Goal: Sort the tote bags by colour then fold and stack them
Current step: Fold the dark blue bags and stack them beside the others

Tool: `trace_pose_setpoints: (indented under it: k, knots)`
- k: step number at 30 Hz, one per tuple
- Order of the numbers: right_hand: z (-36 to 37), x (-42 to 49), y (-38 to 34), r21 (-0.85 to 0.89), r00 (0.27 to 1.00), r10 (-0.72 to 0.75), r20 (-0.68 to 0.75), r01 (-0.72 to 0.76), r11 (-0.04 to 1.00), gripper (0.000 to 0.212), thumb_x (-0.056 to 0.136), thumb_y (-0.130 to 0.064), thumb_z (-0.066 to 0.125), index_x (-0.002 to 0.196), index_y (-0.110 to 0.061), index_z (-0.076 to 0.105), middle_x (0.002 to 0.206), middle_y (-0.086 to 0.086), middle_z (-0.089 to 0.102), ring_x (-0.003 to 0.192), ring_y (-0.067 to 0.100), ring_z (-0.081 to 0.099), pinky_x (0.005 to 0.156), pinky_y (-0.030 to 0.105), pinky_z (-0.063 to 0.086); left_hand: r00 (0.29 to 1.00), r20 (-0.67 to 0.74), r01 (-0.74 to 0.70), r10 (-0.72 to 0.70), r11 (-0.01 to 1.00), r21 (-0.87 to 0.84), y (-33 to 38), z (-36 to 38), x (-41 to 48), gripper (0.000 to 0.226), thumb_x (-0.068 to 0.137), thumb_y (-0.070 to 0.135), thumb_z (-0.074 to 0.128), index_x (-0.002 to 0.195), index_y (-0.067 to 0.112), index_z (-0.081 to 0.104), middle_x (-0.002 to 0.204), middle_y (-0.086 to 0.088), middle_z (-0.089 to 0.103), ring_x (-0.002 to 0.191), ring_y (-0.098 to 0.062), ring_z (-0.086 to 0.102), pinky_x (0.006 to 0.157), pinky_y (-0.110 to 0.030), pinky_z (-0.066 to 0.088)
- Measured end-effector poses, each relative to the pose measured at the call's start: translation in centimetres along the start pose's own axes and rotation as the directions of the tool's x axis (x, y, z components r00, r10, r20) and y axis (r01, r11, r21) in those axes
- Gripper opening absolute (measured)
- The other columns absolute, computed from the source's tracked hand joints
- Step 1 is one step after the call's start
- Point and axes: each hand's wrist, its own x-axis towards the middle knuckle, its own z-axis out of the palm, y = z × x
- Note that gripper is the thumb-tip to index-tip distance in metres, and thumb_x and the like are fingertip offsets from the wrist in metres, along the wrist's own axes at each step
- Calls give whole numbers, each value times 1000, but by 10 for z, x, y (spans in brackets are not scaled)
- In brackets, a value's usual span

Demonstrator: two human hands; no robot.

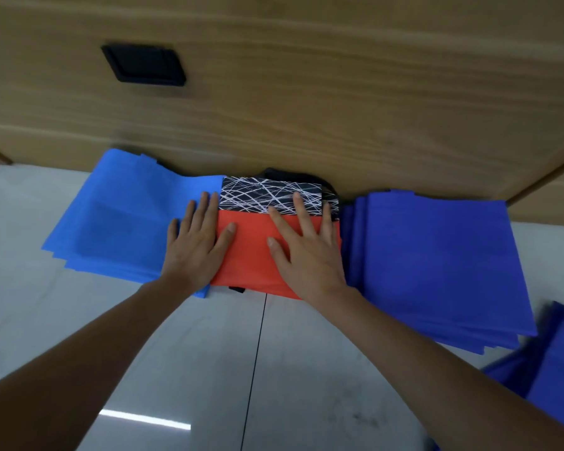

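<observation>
Orange-red cloth lies right under our hands: the folded orange tote bag (251,255) sits on the surface (79,320), straight ahead of us, and its long axis runs away from us toward the wooden panel (306,92). Its far end is a patterned band (267,193), black with white scribbled lines, and a bit of black strap (236,289) peeks out at the near edge. Our right hand (310,252) lies flat and spread squarely on the bag, fingertips reaching onto the patterned band. Our left hand (194,245) is flat too but straddles the bag's left edge, the thumb on the orange and the fingers partly over the neighbouring pile. Neither hand is gripping; both palms press down with straight fingers, set apart across the bag's width. We judge the right hand to be the better placed for whatever smoothing or folding comes next, since it already covers the middle. Just beside the bag on the left is the light blue stack (118,216), touching or slightly tucked under it; on the right the dark blue stack (437,255) lies just as close. A further blue pile (557,369) sits nearer us at the lower right. On the panel, well apart, is a black recessed handle (144,63).
</observation>
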Motion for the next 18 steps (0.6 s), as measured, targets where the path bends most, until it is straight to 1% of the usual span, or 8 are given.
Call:
trace_pose_setpoints:
  k: [3, 5, 7, 9, 14, 15, 17, 18]
  knots:
    - [10, -9, 5, -103, 997, 45, -67, -52, 993, 53, 94, -54, 19, 147, -43, 19, 160, 0, 4, 142, 45, 1, 114, 54, 8, 996, -14, -81, 84, 984, 157, 3, 9, -2, 64, 84, 61, 0, 142, 38, -16, 158, -3, 3, 145, -24, 5, 112, -45, 9]
    - [15, -13, 9, -170, 990, 74, -123, -95, 981, 57, 91, -52, 16, 145, -39, 28, 158, 5, 17, 142, 43, 12, 113, 55, 10, 991, -17, -126, 135, 956, 266, 7, 18, -2, 60, 83, 59, -5, 139, 43, -16, 158, -10, 5, 143, -32, 8, 110, -50, 12]
    - [20, -14, 12, -185, 991, 80, -106, -99, 978, 60, 91, -51, 12, 147, -34, 27, 157, 8, 17, 144, 36, 12, 114, 51, 8, 990, -46, -110, 134, 934, 340, 10, 26, -2, 61, 85, 58, -1, 144, 44, -2, 156, -15, 9, 141, -39, 13, 108, -57, 15]
    - [23, -14, 15, -131, 994, 91, -57, -98, 986, 66, 89, -52, 4, 150, -30, 16, 159, 8, 5, 146, 30, 3, 116, 45, 1, 988, -69, -107, 140, 927, 360, 13, 30, 0, 60, 88, 58, 5, 146, 42, 10, 155, -19, 14, 138, -43, 18, 105, -60, 19]
    - [17, -13, 13, -132, 995, 96, 36, -91, 987, 76, 82, -55, -9, 151, -27, 0, 159, 8, -9, 146, 27, -7, 116, 41, -6, 989, -51, -107, 137, 916, 387, 18, 21, 0, 59, 90, 61, 13, 145, 41, 9, 156, -18, 7, 141, -43, 10, 104, -64, 13]
    - [14, -13, 13, -157, 993, 99, 66, -88, 984, 74, 84, -55, -8, 151, -26, 0, 159, 9, -9, 146, 28, -6, 116, 41, -6, 987, -46, -121, 152, 907, 403, 23, 17, 1, 58, 92, 58, 21, 146, 38, 15, 156, -17, 5, 142, -41, 7, 104, -65, 11]
    - [-1, -11, 12, -167, 990, 83, 114, -63, 984, 62, 96, -51, 7, 151, -24, 1, 159, 10, -7, 146, 29, -3, 116, 42, -4, 971, -29, -202, 236, 883, 423, 37, 7, -1, 56, 92, 48, 35, 143, 25, 36, 156, -14, 13, 142, -36, 14, 104, -65, 14]
    - [-10, -10, 12, -140, 991, 59, 117, -42, 989, 58, 100, -46, 16, 152, -22, 6, 159, 11, -2, 146, 28, 1, 117, 42, -1, 959, -22, -247, 282, 872, 422, 44, 4, -1, 59, 90, 50, 33, 140, 21, 43, 155, -12, 19, 142, -33, 19, 104, -65, 17]
